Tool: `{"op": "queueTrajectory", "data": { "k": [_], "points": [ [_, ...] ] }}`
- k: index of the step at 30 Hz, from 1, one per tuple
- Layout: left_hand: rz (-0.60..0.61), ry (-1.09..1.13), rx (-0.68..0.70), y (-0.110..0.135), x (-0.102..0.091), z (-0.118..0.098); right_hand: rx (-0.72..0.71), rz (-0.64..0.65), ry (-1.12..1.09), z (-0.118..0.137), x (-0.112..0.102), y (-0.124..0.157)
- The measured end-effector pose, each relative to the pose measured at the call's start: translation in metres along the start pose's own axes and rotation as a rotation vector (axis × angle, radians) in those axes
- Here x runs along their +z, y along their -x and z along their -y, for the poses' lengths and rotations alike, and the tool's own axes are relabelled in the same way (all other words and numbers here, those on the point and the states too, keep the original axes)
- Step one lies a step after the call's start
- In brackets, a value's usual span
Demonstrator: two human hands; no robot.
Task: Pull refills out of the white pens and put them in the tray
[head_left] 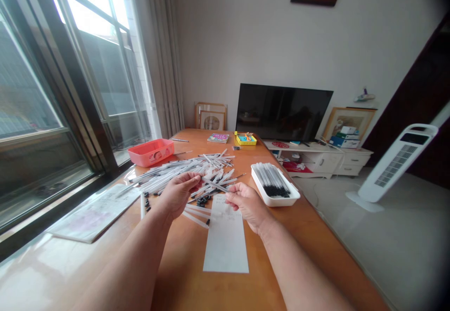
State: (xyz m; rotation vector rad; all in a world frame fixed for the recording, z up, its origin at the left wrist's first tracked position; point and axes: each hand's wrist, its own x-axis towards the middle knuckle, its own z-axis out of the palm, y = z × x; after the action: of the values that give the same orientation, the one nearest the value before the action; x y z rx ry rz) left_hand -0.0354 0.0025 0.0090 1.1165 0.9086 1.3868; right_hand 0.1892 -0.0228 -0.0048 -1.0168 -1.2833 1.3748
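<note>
Between my two hands a slim whitish pen is held up above the table. My left hand pinches its far left end, fingers closed. The other end is in the closed fingertips of my right hand. Behind and below lies a loose heap of pen parts, mostly white tubes and thin dark-tipped sticks. Small black caps are scattered near my left hand. Under my right hand a long white paper sheet lies on the table. Just right of that hand, a white tray holds rows of black-ended pens.
A red plastic basket stands at the left by the window. A booklet and a yellow box sit at the far end of the wooden table. At the left lies a thicker paper pad. A tower fan stands on the floor.
</note>
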Motion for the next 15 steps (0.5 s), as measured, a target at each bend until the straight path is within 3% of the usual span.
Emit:
{"op": "queueTrajectory", "data": {
  "k": [7,15],
  "points": [
    [0.039,0.111,-0.026,0.0040,0.0031,-0.0076,0.086,0.035,0.060,0.0037,0.0003,0.0028],
    [-0.046,0.104,-0.062,0.0042,0.0043,-0.0021,0.024,0.030,0.084,0.0032,0.0039,0.0030]
  ]
}}
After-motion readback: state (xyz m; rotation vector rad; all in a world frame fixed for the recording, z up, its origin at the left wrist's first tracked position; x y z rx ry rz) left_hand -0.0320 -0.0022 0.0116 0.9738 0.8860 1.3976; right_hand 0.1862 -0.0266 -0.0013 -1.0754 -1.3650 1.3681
